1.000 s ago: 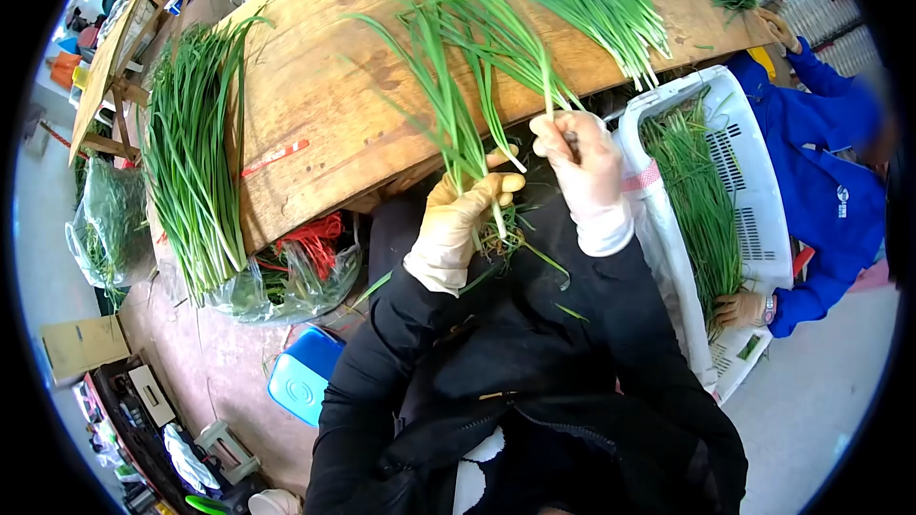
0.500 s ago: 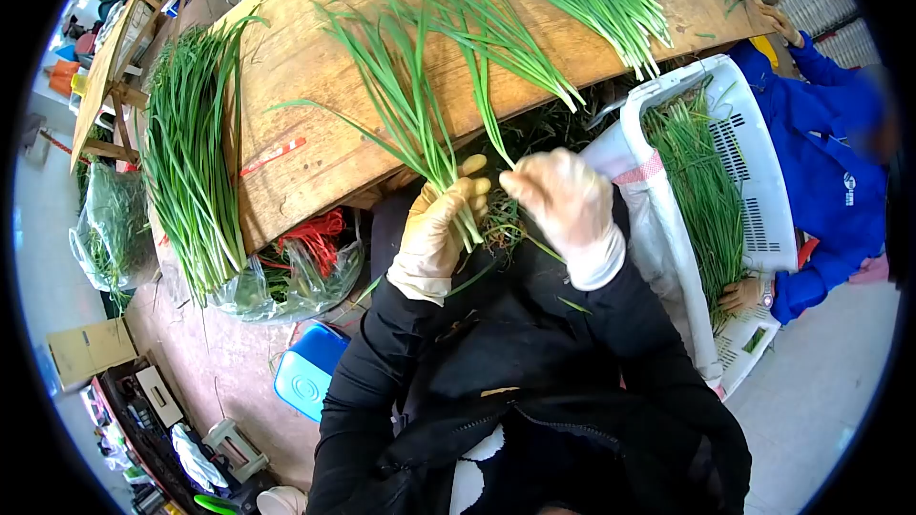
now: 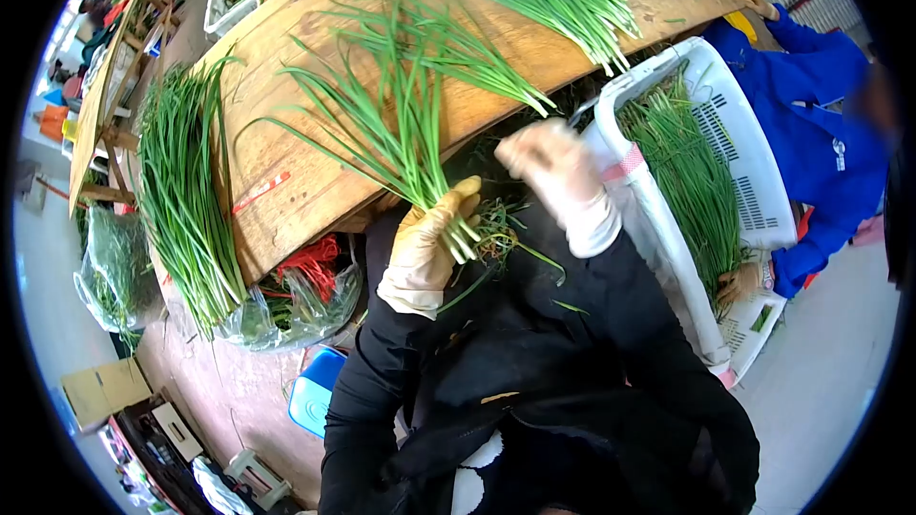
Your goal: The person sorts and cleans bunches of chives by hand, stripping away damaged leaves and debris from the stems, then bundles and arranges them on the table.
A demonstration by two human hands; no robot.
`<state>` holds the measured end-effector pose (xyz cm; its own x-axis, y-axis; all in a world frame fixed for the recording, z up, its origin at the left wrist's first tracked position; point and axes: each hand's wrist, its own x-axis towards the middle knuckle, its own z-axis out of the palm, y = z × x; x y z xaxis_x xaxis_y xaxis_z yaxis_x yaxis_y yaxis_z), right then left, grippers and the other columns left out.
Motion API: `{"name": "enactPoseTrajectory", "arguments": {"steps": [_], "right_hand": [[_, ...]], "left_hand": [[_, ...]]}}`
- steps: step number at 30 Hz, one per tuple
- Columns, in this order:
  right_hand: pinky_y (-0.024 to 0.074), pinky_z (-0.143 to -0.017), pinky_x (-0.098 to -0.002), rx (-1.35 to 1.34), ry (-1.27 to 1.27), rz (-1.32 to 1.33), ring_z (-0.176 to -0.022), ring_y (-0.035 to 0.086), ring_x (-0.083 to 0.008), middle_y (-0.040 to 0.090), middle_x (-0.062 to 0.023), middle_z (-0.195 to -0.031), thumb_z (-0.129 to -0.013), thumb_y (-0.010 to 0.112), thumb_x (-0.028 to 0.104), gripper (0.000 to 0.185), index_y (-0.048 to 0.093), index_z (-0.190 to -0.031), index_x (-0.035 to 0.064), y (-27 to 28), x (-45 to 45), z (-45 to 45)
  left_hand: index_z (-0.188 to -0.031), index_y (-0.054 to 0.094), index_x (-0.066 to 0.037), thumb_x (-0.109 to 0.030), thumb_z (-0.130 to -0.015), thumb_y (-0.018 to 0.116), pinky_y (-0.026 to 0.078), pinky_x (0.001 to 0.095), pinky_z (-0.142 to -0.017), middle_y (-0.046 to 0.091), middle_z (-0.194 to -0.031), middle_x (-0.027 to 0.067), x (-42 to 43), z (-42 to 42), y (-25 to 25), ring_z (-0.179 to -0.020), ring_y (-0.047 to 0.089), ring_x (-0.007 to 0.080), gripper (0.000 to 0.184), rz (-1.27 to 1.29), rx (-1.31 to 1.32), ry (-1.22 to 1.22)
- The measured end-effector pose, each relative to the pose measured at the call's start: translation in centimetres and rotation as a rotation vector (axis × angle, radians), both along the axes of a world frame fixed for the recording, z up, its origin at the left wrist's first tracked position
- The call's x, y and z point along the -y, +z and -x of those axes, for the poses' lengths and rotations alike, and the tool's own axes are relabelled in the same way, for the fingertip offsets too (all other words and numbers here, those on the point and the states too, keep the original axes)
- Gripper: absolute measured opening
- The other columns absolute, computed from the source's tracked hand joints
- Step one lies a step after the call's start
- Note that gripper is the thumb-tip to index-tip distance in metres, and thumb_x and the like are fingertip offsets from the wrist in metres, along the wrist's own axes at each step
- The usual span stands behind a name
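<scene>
My left hand [image 3: 422,256], in a pale glove, is closed around the lower stalks of a bunch of garlic chives [image 3: 412,138]. Their white ends stick out below the fingers, and the leaves fan up over the table. My right hand [image 3: 553,167], also gloved, is apart from the bunch, near the table edge; motion smears its fingers and I cannot make out anything in them. Just beyond it a small pile of garlic chives [image 3: 496,74] lies on the wooden table [image 3: 286,124]. Trimmed scraps [image 3: 501,229] lie on my dark apron, between the hands.
A larger pile of chives [image 3: 572,14] lies further back, and a thick stack [image 3: 186,191] hangs over the left edge. On the right stands a white crate [image 3: 759,162] of chives, with a co-worker's hand [image 3: 742,281] at it. Red ties [image 3: 315,267] sit below the table.
My right hand has moved up and slightly left, away from my left hand. The single stalk near it now lies with the bunch in my left hand, and the view has shifted slightly.
</scene>
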<state>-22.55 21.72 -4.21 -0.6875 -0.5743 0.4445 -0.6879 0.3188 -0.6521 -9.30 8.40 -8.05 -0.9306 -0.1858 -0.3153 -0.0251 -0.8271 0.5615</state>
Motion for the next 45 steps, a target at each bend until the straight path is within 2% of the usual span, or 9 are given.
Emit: {"name": "enactPoseTrajectory", "arguments": {"steps": [4,10,13,16,24,30,33,40,45], "right_hand": [[0.0440,-0.062,-0.0340,-0.303,-0.295,-0.459,-0.072,0.056,-0.0239,0.057,-0.0071,-0.075,-0.073,0.065,0.033,0.028,0.057,-0.078,0.0066,0.7,-1.1,4.9],[0.0436,-0.056,-0.0297,-0.336,-0.197,-0.319,-0.064,0.056,-0.0203,0.059,-0.0063,-0.075,-0.079,0.059,0.028,0.023,0.056,-0.079,0.0044,1.0,-1.0,5.9],[0.0392,-0.053,-0.0163,0.821,0.238,0.347,-0.059,0.050,-0.0048,0.059,-0.0020,-0.076,-0.088,0.049,0.017,0.017,0.056,-0.084,0.0021,2.2,-1.1,3.2],[0.0367,-0.051,-0.0146,0.889,0.296,0.203,-0.056,0.047,-0.0031,0.060,-0.0020,-0.073,-0.089,0.047,0.018,0.018,0.056,-0.086,0.0034,0.1,-0.7,0.8],[0.0388,-0.052,-0.0185,1.214,0.429,0.222,-0.059,0.050,-0.0053,0.059,-0.0007,-0.074,-0.088,0.049,0.024,0.023,0.056,-0.081,0.0035,-1.1,-0.9,-2.3],[0.0399,-0.052,-0.0192,1.077,0.395,0.196,-0.057,0.049,-0.0055,0.055,0.0010,-0.065,-0.082,0.059,0.012,0.011,0.057,-0.078,0.0014,-2.8,0.4,-2.3],[0.0406,-0.050,-0.0223,0.561,0.289,0.101,-0.054,0.049,-0.0073,0.053,-0.0009,-0.062,-0.076,0.065,0.010,0.014,0.053,-0.073,0.0025,-2.3,0.3,-2.9],[0.0374,-0.049,-0.0233,0.607,0.210,0.172,-0.052,0.045,-0.0090,0.048,-0.0012,-0.060,-0.069,0.069,0.010,0.019,0.051,-0.066,0.0050,-4.0,-2.2,-4.9],[0.0461,-0.064,-0.0298,0.531,0.689,-0.688,-0.075,0.058,-0.0225,0.061,-0.0085,-0.082,-0.079,0.057,0.023,0.018,0.060,-0.076,0.0058,-6.5,-7.3,-2.2]], "left_hand": [[-0.122,0.039,0.002,-0.015,-0.085,0.053,0.047,0.0232,-0.067,0.052,-0.114,0.0142,0.2,0.8,0.6,-0.072,0.055,0.0107,0.043,-0.145,-0.167,-0.063],[-0.110,0.049,0.001,-0.025,-0.084,0.056,0.031,0.0167,-0.043,0.047,-0.066,-0.0028,1.0,0.5,1.9,-0.047,0.036,0.0035,0.038,-0.049,-0.438,0.009],[-0.123,0.039,-0.001,-0.022,-0.085,0.055,0.032,0.0146,-0.045,0.056,-0.088,0.0003,0.6,1.0,2.3,-0.052,0.035,0.0021,0.047,-0.050,-0.116,0.031],[-0.127,0.034,-0.002,-0.020,-0.085,0.055,0.038,0.0130,-0.050,0.054,-0.109,0.0059,-0.1,1.6,1.5,-0.058,0.044,0.0019,0.051,-0.066,-0.095,0.021],[-0.109,0.050,0.007,-0.017,-0.082,0.059,0.033,0.0141,-0.044,0.054,-0.079,0.0013,-0.3,1.7,1.3,-0.052,0.041,0.0026,0.036,-0.016,-0.078,0.026],[-0.107,0.053,0.004,-0.010,-0.081,0.059,0.033,0.0140,-0.047,0.060,-0.083,0.0024,-1.0,1.5,1.2,-0.056,0.044,0.0027,0.030,0.194,0.016,0.096],[-0.106,0.053,0.004,-0.008,-0.081,0.058,0.034,0.0143,-0.049,0.061,-0.088,0.0048,-1.2,1.4,1.6,-0.059,0.046,0.0029,0.028,0.224,-0.003,0.102],[-0.104,0.054,0.003,-0.002,-0.077,0.060,0.037,0.0158,-0.051,0.063,-0.087,0.0096,-0.5,1.7,2.4,-0.060,0.049,0.0049,0.028,0.224,0.044,0.251],[-0.108,0.052,-0.003,0.000,-0.076,0.056,0.048,0.0247,-0.068,0.057,-0.107,0.0127,1.3,1.0,2.4,-0.084,0.059,0.0134,0.032,0.262,-0.018,0.262]]}}
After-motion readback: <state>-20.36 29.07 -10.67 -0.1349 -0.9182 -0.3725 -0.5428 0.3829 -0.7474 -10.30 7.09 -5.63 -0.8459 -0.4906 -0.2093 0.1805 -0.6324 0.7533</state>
